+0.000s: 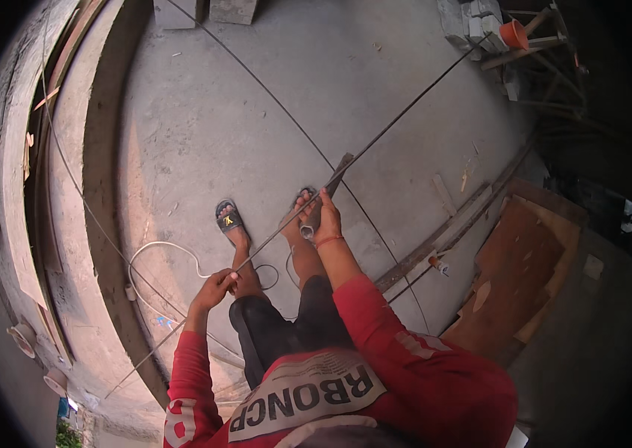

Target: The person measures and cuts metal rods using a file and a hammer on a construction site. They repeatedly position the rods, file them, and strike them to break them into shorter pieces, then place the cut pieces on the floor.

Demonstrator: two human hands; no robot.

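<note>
A long thin metal rod [411, 104] slants across the view from lower left to upper right, passing in front of my body. My left hand [215, 288] is closed around it near my left knee. My right hand [329, 218] is wrapped round a short, dark hollow pipe [339, 171], its round open end showing below the fingers. The rod crosses the pipe just above this hand; whether the fingers also touch the rod is hard to make out. Sandalled feet [229, 215] stand on the floor below.
A second thin rod [271, 93] crosses the concrete floor [204, 127]. Pale cable [195, 255] loops by my left leg. On the left runs a raised concrete ledge [69, 149]. Wooden boards [514, 261] lie at right; blocks [472, 22] and an orange bucket [513, 34] are far right.
</note>
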